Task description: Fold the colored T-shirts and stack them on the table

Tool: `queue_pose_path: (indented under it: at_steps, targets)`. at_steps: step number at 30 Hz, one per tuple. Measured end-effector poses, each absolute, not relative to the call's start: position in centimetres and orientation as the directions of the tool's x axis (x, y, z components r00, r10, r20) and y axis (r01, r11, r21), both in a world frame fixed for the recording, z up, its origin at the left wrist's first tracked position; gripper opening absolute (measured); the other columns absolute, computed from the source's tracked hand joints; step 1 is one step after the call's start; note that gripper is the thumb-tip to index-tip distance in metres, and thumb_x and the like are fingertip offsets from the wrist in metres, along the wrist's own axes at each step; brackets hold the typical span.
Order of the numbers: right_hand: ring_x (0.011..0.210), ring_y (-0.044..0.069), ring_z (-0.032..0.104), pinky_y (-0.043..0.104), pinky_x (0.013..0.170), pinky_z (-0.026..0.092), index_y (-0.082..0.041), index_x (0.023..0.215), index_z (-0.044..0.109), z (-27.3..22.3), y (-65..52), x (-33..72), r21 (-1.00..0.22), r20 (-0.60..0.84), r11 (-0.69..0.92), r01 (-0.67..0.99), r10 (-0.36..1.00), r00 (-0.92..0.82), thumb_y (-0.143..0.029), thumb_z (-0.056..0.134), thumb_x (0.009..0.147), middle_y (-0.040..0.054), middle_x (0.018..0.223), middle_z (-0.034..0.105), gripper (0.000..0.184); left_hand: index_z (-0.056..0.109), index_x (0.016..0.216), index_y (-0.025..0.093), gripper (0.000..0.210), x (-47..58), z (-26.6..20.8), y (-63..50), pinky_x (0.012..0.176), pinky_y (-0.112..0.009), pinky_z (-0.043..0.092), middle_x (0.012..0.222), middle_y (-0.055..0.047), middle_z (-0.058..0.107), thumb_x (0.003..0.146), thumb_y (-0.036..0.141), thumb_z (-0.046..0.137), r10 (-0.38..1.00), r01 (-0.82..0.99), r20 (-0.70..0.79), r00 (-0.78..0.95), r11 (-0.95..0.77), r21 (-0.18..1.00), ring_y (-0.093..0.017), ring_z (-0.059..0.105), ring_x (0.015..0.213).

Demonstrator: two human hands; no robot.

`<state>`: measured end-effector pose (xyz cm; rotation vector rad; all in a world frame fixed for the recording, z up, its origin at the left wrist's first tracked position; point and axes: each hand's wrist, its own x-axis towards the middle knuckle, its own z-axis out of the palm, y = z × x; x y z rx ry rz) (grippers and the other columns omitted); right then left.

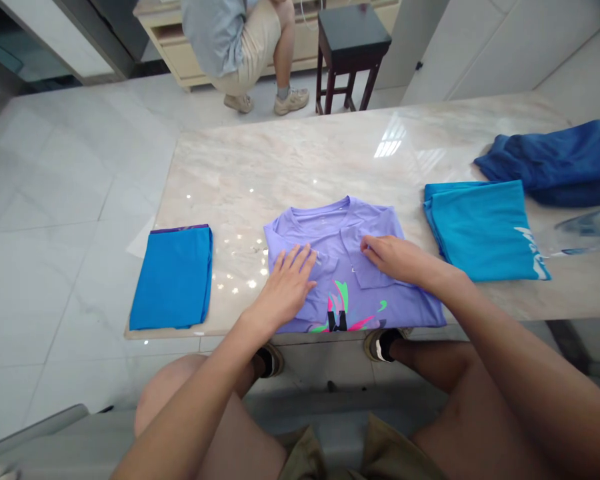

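Note:
A purple T-shirt [325, 223] lies on the marble-look table in front of me, neckline away from me. Both its sleeves are folded inward over the front, above a print in green, pink and black. My left hand [286, 283] rests flat on the left sleeve, fingers spread. Over the other sleeve, my right hand [393, 257] has its fingers curled together at the cloth; the exact grip on the fabric is partly hidden.
A folded blue cloth [173, 277] lies at the table's left end. To the right are a folded teal garment [480, 230] with white lettering, a dark blue garment [560, 160] and a clear plastic thing [590, 230]. Beyond the table [280, 160] are a seated person [230, 47] and a dark stool [353, 37].

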<state>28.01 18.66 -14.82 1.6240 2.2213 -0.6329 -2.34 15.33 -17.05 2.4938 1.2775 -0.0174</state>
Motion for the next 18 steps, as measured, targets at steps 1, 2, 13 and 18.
queue_pose_path:
  at_steps: [1,2,13,18]
  targets:
    - [0.113,0.035,0.079,0.038,0.086,0.049,-0.016,0.130,0.068,-14.7,18.6,28.4,-0.165,-0.481,0.256,0.952,0.822,-0.305,-0.027,0.040,0.120,0.0202,0.125,0.082,0.032,0.050,0.171,0.019,0.056,-2.3,-17.4,15.4,0.141,-0.059,0.035,0.181,-0.019,0.051,0.116,0.029,0.056,0.784,0.786,-0.150,0.602,-0.550,0.281,-0.037,0.044,0.171]
    - [0.114,0.035,0.079,0.038,0.085,0.049,-0.016,0.129,0.068,-14.6,18.5,28.7,-0.155,-0.470,0.251,0.956,0.832,-0.295,-0.028,0.041,0.120,0.0198,0.125,0.082,0.031,0.052,0.169,0.019,0.054,-2.1,-17.7,15.5,0.137,-0.057,0.041,0.175,-0.019,0.057,0.116,0.030,0.058,0.794,0.791,-0.133,0.593,-0.544,0.278,-0.037,0.051,0.164]
    - [0.110,0.037,0.081,0.039,0.080,0.049,-0.016,0.126,0.070,-13.9,16.7,30.8,-0.059,-0.454,0.211,0.976,0.865,-0.215,-0.029,0.039,0.121,0.0204,0.120,0.083,0.034,0.074,0.114,0.023,0.013,0.9,-18.4,18.2,0.096,-0.044,0.053,0.117,-0.010,0.078,0.115,0.024,0.061,0.890,0.875,-0.189,0.415,-0.335,0.349,-0.031,0.074,0.110]
    - [0.109,0.035,0.081,0.039,0.078,0.050,-0.016,0.124,0.069,-15.1,15.9,31.1,-0.105,-0.467,0.273,0.956,0.836,-0.290,-0.027,0.043,0.120,0.0186,0.125,0.082,0.029,0.074,0.114,0.024,0.013,0.8,-16.8,19.0,0.088,-0.040,0.054,0.117,-0.008,0.079,0.114,0.025,0.061,0.930,0.890,-0.171,0.325,-0.239,0.388,-0.029,0.075,0.103]
